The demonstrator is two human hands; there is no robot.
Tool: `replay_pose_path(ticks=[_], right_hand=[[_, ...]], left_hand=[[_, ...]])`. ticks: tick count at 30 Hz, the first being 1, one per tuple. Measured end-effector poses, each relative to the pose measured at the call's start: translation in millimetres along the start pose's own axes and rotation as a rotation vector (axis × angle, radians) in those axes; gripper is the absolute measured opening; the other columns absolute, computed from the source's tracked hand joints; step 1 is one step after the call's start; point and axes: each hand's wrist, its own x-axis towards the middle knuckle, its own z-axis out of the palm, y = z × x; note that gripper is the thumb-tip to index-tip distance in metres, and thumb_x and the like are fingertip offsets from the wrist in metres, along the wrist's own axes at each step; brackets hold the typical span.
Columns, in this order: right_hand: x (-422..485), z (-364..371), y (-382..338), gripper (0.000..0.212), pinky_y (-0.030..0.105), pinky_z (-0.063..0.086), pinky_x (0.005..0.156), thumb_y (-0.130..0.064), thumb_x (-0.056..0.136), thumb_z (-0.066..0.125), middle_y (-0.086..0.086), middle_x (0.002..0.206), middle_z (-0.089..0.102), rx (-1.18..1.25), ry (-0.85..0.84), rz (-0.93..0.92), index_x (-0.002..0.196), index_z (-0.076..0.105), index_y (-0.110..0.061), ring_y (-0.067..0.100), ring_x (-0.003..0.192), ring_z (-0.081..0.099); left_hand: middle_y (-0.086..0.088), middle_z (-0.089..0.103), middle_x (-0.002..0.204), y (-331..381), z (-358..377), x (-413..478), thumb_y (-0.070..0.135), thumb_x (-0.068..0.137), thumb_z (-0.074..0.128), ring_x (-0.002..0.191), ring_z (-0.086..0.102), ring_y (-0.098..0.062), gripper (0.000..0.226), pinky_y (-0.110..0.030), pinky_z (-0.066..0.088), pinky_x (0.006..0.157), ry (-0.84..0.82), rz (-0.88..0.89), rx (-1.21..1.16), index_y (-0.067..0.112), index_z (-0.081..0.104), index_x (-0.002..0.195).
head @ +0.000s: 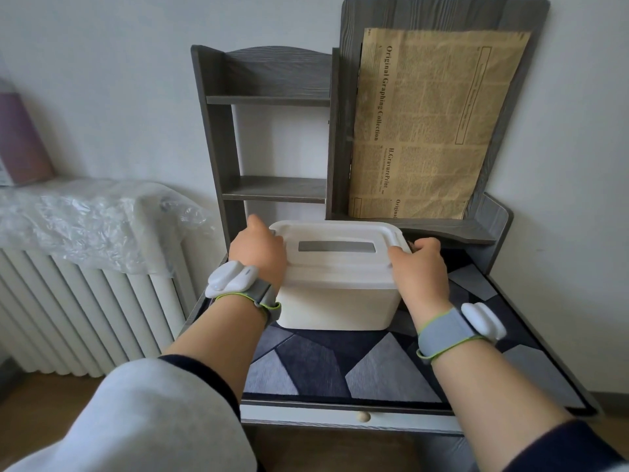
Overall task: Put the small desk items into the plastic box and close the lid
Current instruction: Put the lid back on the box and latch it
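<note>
White rectangular plastic box at 12 o'clock on patterned desk mat; left hand and right hand curled onto lid ends—press evenly until seated.

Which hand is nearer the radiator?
Left. The left hand grips the box lid's left end, on the radiator side; the right hand grips the far end.

One plastic box, one lid, two hands, two wrist trackers, one newspaper sheet, one radiator.
</note>
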Motion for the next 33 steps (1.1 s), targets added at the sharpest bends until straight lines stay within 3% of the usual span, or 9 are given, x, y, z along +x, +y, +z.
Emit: replay_pose_path(ticks=[5,8,18,26,33], right_hand=[[-4,-4,-4,0.061,0.038,0.045,0.074,-0.035,0.088,0.055,0.011,0.125,0.058,0.002,-0.013,0.056,0.141,0.034,-0.012,0.028,0.095,0.055],[-8,-7,-8,0.054,0.042,0.048,0.078,-0.028,0.089,0.054,0.009,0.125,0.060,-0.066,0.049,-0.022,0.140,0.037,-0.016,0.032,0.105,0.059],[-16,-9,-10,0.045,0.039,0.048,0.078,-0.017,0.092,0.053,0.007,0.124,0.062,-0.112,0.113,-0.117,0.136,0.045,-0.019,0.032,0.109,0.059],[-14,-11,-11,0.030,0.031,0.042,0.067,-0.014,0.091,0.052,0.006,0.107,0.069,-0.251,0.142,-0.207,0.120,0.059,-0.019,0.033,0.095,0.062],[-15,-9,-10,0.033,0.034,0.046,0.073,-0.014,0.093,0.050,0.005,0.117,0.066,-0.216,0.126,-0.193,0.125,0.057,-0.018,0.032,0.104,0.061]], left_hand=[[-0.019,0.065,0.111,1,2,3,0.026,0.093,0.049,0.099,0.061,-0.039,0.035,-0.033,0.036,0.069,-0.038,0.008,0.036,0.005,0.049,0.121],[-0.019,0.065,0.112,2,0,2,0.025,0.094,0.047,0.101,0.061,-0.039,0.035,-0.033,0.037,0.071,-0.058,0.008,0.036,0.005,0.050,0.122],[-0.020,0.064,0.113,3,-7,-3,0.023,0.094,0.046,0.102,0.060,-0.039,0.033,-0.033,0.036,0.072,-0.070,0.014,0.023,0.005,0.050,0.122],[-0.020,0.063,0.116,5,-9,-3,0.024,0.095,0.046,0.105,0.059,-0.039,0.034,-0.033,0.038,0.074,-0.091,0.009,0.032,0.005,0.049,0.124],[-0.018,0.065,0.107,4,-12,-5,0.028,0.094,0.048,0.096,0.060,-0.038,0.031,-0.033,0.040,0.071,-0.109,-0.026,0.007,0.004,0.055,0.111]])
